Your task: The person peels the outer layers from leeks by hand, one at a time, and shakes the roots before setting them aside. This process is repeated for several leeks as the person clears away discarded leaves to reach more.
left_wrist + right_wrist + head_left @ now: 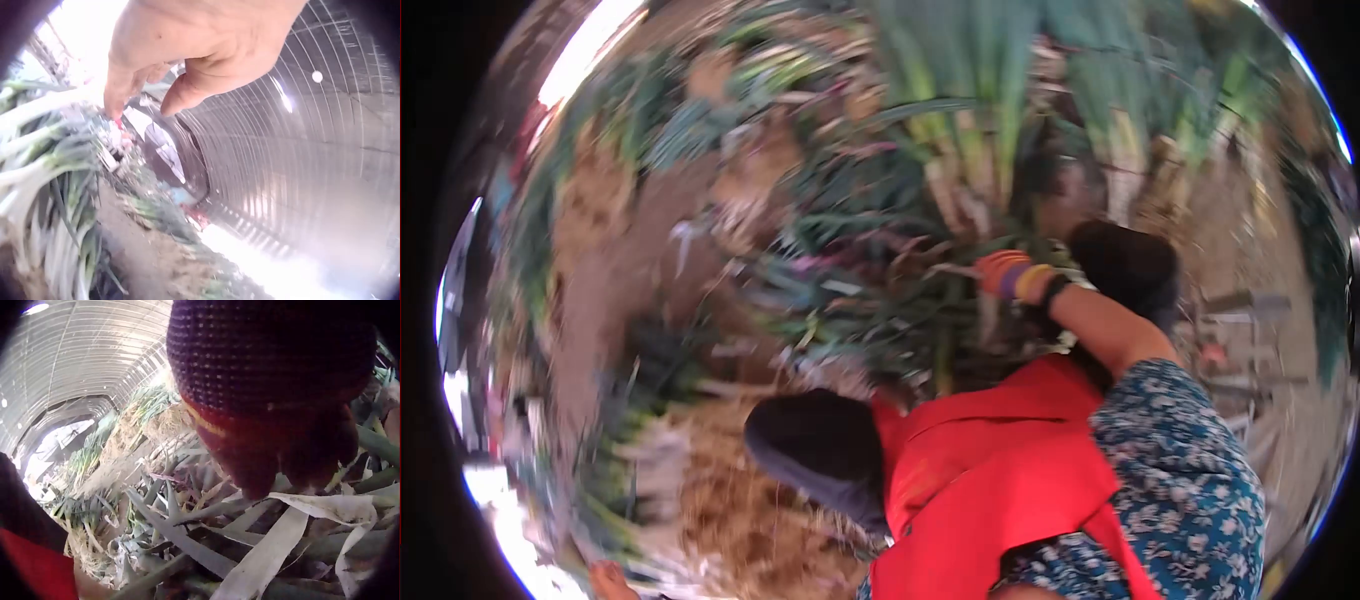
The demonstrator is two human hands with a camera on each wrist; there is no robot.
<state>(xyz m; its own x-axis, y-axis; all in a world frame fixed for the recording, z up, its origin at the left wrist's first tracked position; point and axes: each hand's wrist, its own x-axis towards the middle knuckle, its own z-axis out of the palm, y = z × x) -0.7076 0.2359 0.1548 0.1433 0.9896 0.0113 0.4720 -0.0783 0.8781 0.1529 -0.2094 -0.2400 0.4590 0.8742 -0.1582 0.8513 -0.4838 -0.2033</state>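
My bare left hand (200,44) is raised, its thumb (181,94) and fingers apart with nothing between them; in the head view it shows at the lower left edge. Leeks (37,156) with white stems lie beside it in the left wrist view. My right hand (1005,275), in a striped orange, purple and yellow knit glove, is low over a heap of loose green leaves (860,290). In the right wrist view its fingertips (253,487) point down right at a pale dry leaf (325,506); I cannot tell whether they grip it.
Bundles of leeks (970,130) stand just beyond the right hand. A pile of leeks with soil-covered roots (740,500) lies at lower left. Bare ground (610,300) runs along the left, and a ribbed tunnel roof (300,144) arches overhead.
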